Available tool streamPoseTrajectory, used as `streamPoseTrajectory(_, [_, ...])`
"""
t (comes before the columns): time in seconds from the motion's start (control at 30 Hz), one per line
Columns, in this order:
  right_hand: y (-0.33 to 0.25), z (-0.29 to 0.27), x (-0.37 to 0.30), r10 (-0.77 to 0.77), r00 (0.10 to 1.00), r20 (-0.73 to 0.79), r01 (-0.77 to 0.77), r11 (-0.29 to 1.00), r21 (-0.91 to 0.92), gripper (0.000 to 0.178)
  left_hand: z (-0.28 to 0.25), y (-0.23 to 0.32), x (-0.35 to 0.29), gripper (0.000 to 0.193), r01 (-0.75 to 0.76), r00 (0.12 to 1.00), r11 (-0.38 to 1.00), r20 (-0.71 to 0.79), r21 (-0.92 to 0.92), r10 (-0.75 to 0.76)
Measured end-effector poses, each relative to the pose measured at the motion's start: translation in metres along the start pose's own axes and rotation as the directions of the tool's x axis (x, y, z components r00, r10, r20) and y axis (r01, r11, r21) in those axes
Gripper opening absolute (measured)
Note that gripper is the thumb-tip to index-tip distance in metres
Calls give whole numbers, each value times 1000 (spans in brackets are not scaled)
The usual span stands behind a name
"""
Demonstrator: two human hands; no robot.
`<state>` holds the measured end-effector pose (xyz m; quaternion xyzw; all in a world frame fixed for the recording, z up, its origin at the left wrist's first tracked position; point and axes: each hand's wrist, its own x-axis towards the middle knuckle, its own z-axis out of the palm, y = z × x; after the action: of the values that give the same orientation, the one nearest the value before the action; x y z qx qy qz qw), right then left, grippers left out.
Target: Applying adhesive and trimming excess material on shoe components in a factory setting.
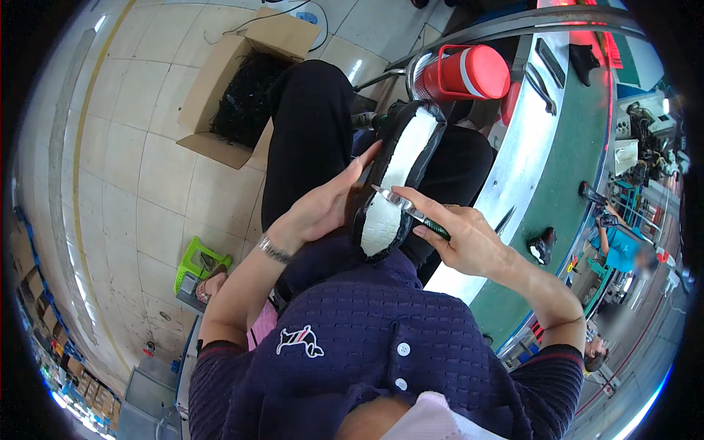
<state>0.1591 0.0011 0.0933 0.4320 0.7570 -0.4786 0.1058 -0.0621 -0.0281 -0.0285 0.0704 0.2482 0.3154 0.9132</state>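
A black shoe [380, 220] lies sole up over my lap, its toe and heel pointing away from and toward me. The middle of its underside is a long white area inside a raised black rim. My left hand [323, 209] grips the shoe's left side, fingers partly hidden behind it. In my right hand [466, 238] is a knife [400, 201] with a dark green handle. Its metal blade points left and lies over the white underside; whether the edge touches it I cannot tell.
Left of my knees stands an open cardboard box [213, 149] with black scraps. A red lidded jug [455, 73] sits ahead. To my right run a metal ledge [524, 158] and a green conveyor belt [565, 154] carrying footwear [543, 246]. Co-workers [623, 249] sit beyond; a green stool [192, 264] is at left.
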Motion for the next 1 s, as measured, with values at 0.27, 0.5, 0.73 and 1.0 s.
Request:
streamPoseTrajectory(0.27, [11, 20, -13, -44, 989, -142, 48, 999, 25, 68, 21, -7, 36, 78, -164, 981, 981, -90, 105, 173])
streamPoseTrajectory(0.5, [-28, -55, -5, -219, 952, -213, 146, 939, -311, 69, 23, 7, 26, 79, -157, 975, 951, -110, 266, 191])
streamPoseTrajectory(0.73, [1, -59, 33, -96, 987, -132, -28, 697, -716, 67, 16, 6, 31, 77, -180, 976, 950, -74, 255, 205])
streamPoseTrajectory(1.0, [1, -46, 38, -90, 987, -133, -15, 773, -635, 63, 15, 15, 26, 81, -78, 989, 965, -99, 249, 105])
